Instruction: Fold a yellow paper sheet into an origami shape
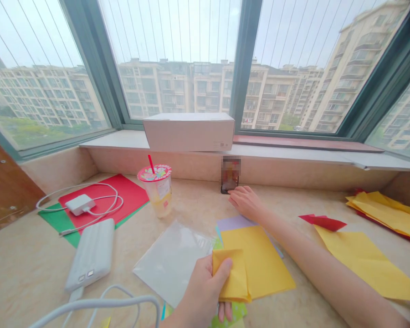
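Left hand (pixel 203 291) pinches a folded yellow paper (pixel 232 275) over a flat yellow sheet (pixel 259 262) on the table (pixel 37 269), the open right hand (pixel 246 203) resting just beside a phone (pixel 230 175).

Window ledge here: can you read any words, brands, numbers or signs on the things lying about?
The cup lid: colourful print, too blurred to read.
The white sticker on the plastic cup: too small to read.
The small mark on the white box: too small to read.
The phone screen: blurred out, unreadable.
Nothing here can be quoted.
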A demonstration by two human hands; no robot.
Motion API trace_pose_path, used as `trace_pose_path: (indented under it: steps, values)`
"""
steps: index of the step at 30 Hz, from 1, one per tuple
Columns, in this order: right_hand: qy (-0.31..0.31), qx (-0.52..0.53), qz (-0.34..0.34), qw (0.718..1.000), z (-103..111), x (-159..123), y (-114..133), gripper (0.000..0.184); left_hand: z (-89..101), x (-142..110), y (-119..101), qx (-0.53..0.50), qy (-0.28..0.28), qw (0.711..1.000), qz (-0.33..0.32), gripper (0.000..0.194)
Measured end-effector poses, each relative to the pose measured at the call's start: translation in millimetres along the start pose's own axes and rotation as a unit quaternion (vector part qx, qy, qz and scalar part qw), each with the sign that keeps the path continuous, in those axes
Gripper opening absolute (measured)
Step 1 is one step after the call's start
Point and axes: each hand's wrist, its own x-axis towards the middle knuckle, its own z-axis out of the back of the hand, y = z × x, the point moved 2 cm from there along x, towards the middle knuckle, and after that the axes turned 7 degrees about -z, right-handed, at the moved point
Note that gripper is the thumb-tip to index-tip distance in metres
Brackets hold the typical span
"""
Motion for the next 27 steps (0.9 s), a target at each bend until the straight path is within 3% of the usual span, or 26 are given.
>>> trace_pose_path:
  steps: [17, 23, 27]
  values:
    - [0.025, -0.028, 0.018, 0.999, -10.6, 7.3, -1.6, 0.029, -0.2, 0.4, -0.3, 0.001, 0.009, 1.000, 0.013, 0.060]
    - [0.041, 0.011, 0.032, 0.999, -11.6, 15.5, -2.0, 0.024, -0.1, -0.1, 0.3, 0.004, 0.011, 1.000, 0.012, 0.058]
    - [0.030, 0.071, 0.010, 0.997, 1.5, 14.1, 6.2, 0.023, 0.8, 1.1, 1.9, 0.010, 0.010, 1.000, 0.014, 0.060]
